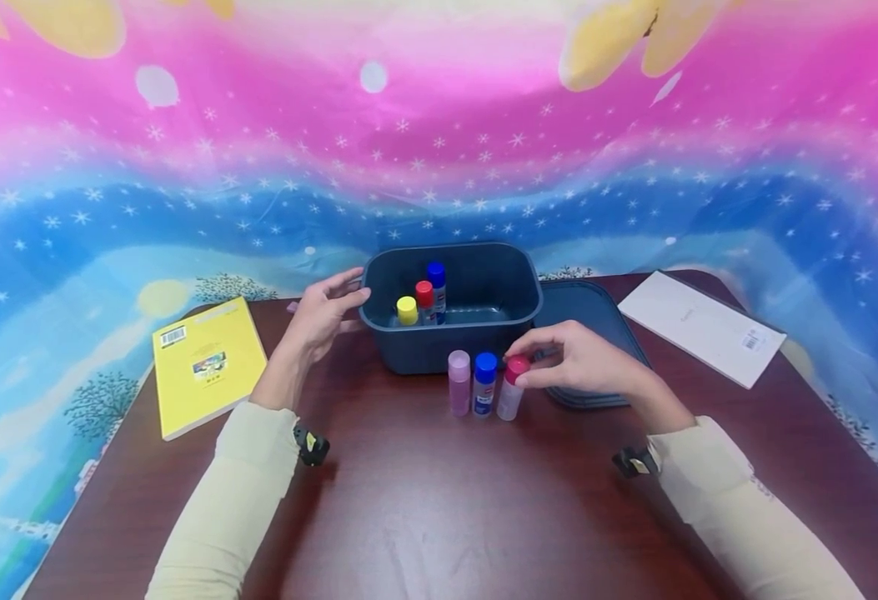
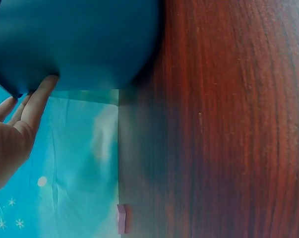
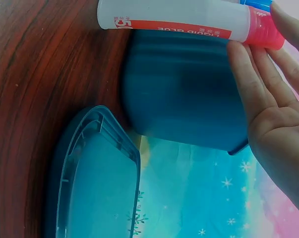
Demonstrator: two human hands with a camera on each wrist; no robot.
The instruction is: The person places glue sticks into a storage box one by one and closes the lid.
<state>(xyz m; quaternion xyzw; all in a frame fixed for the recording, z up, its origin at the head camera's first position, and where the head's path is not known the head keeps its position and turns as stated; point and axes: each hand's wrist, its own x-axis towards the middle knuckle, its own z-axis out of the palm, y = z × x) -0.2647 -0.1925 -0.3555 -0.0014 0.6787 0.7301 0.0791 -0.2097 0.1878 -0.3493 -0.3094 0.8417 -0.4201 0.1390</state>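
**Hands at the bin and the pink-capped glue**

The right hand (image 1: pixel 584 360) pinched the pink cap of a glue bottle (image 1: pixel 512 389) that stood on the table (image 1: pixel 439 500), just in front of the blue bin (image 1: pixel 454 333). Its fingertips (image 3: pixel 248 64) were curled onto the cap, with the thumb on the other side; the right wrist view showed the same bottle (image 3: pixel 174 20) against the bin wall (image 3: pixel 179 89), its label reading "liquid glue". The bottle leaned slightly toward the hand.

Two more bottles stood in a row to its left, close together: one with a blue cap (image 1: pixel 485 385) right beside it, then a pale purple one (image 1: pixel 459 382). All three were outside the bin, near its front wall.

The left hand (image 1: pixel 323 315) rested against the bin's left end, fingers straight and slightly spread, the tips touching the rim. In the left wrist view the fingers (image 2: pixel 37 104) lay flat on the bin's outer wall (image 2: pixel 89 39), gripping nothing.

Inside the bin three bottles stood upright near the left side: yellow cap (image 1: pixel 407 311), red cap (image 1: pixel 424 301) and blue cap (image 1: pixel 436 290), side by side.

The bin's lid (image 1: pixel 589 325) lay flat on the table to the right of the bin, partly behind the right hand. A yellow book (image 1: pixel 206 362) lay at the table's left edge, and a white envelope (image 1: pixel 701 327) at the far right.
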